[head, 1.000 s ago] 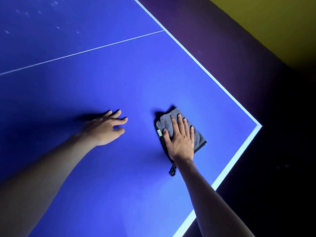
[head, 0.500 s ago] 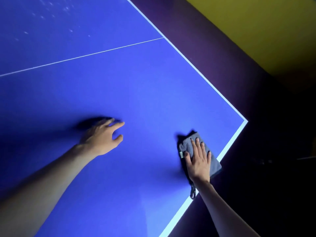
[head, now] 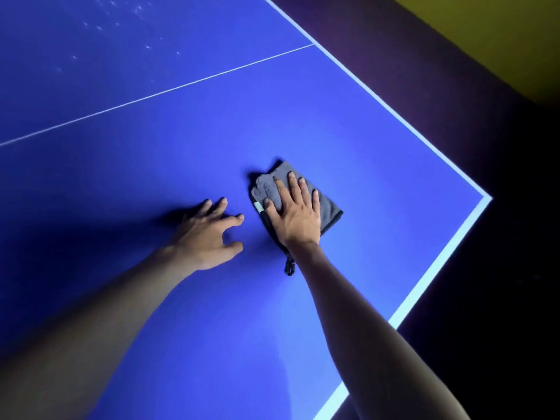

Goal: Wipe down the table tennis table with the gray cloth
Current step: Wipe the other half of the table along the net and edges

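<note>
Wiping mid-stroke: right hand (head: 298, 218) flat, fingers straight, pressing gray cloth (head: 328, 204) onto table (head: 394, 165); left hand (head: 209, 234) loosely spread, bracing. Next, probably sweeping toward unwiped specks (head: 100, 27).

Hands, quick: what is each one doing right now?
Left hand: open, fingertips resting on the blue table, holding nothing.
Right hand: open, pressing flat on the gray cloth.

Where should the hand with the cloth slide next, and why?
Probably up and left, past the thin white line. The right hand presses the gray cloth flat on the blue table, and pale specks show on the far side.
</note>
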{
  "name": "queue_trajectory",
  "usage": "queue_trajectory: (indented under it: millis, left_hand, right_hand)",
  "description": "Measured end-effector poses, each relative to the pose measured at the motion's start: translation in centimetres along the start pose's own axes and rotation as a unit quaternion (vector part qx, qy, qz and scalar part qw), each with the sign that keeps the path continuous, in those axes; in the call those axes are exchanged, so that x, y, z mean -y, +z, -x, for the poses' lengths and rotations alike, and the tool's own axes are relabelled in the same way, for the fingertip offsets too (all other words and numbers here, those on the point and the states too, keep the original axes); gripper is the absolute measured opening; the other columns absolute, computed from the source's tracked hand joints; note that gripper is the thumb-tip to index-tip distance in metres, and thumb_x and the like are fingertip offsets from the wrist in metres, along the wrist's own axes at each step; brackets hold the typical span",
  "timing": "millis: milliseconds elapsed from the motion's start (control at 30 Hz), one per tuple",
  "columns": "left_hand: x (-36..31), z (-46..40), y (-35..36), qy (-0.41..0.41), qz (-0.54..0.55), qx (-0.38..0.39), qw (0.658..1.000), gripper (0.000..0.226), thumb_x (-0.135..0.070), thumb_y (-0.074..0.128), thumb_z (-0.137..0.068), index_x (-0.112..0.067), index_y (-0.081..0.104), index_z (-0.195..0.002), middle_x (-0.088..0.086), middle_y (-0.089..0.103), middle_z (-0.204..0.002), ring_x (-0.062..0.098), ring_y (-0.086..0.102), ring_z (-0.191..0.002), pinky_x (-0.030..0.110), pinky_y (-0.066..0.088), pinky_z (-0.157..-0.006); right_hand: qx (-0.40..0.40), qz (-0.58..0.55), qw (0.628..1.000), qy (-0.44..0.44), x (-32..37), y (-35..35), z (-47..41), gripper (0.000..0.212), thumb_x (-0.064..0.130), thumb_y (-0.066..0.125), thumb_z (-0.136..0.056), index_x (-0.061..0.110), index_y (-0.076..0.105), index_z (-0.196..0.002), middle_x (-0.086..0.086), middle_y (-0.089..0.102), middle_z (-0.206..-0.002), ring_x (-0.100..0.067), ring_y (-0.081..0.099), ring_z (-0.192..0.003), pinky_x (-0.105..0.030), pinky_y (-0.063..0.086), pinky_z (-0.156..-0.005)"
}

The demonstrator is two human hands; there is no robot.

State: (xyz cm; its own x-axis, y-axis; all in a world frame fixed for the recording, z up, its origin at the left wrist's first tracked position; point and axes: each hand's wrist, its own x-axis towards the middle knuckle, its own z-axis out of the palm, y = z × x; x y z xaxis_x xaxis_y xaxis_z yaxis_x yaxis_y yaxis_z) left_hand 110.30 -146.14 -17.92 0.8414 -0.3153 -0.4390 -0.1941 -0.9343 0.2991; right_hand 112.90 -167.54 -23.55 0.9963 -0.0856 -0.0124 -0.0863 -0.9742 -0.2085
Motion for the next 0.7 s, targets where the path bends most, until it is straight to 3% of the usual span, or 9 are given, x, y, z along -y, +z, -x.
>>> queue_trajectory:
  millis: [167,433,633,700]
  left_hand:
    - [0.1,0.2,0.4,-0.007,-0.01,-0.001,1.0,0.068,-0.055,0.051,-0.093,-0.047,0.027,-0.156,-0.004,0.001,-0.172,0.025,0.002,-0.158,0.046,0.016,-0.125]
    - [-0.2,0.1,1.4,-0.017,-0.021,-0.021,0.999,0.066,-0.054,0.052,-0.095,-0.045,0.029,-0.156,-0.004,-0.001,-0.172,0.025,0.001,-0.158,0.05,0.014,-0.124]
    - [-0.2,0.2,1.4,-0.008,-0.033,-0.02,0.999,0.079,-0.067,0.033,-0.078,-0.046,0.029,-0.154,-0.002,0.0,-0.172,0.026,0.002,-0.158,0.051,0.016,-0.122]
    - [-0.3,0.1,1.6,-0.012,-0.004,-0.028,1.0,0.071,-0.067,0.036,-0.083,-0.045,0.035,-0.151,-0.004,0.003,-0.172,0.024,0.003,-0.157,0.052,0.014,-0.123]
  right_hand:
    - [-0.027,-0.023,0.999,0.03,-5.4,-1.0,8.3,0.064,0.065,0.031,-0.103,0.038,0.033,-0.161,-0.001,0.011,-0.174,-0.019,0.006,-0.161,-0.043,0.002,-0.13]
    - [0.0,-0.038,0.995,0.097,-14.3,-2.8,24.3,0.063,0.067,0.027,-0.102,0.043,0.027,-0.161,0.009,0.001,-0.174,-0.012,-0.006,-0.16,-0.049,0.005,-0.13]
    - [-0.011,-0.01,0.994,0.104,-13.6,-1.6,24.8,0.06,0.057,0.028,-0.105,0.038,0.027,-0.162,0.005,0.008,-0.174,-0.019,-0.001,-0.161,-0.059,0.009,-0.127]
    - [-0.016,0.02,0.996,0.085,-12.6,-1.4,23.5,0.06,0.055,0.029,-0.105,0.038,0.027,-0.163,0.003,0.012,-0.174,-0.02,0.005,-0.161,-0.06,0.013,-0.126]
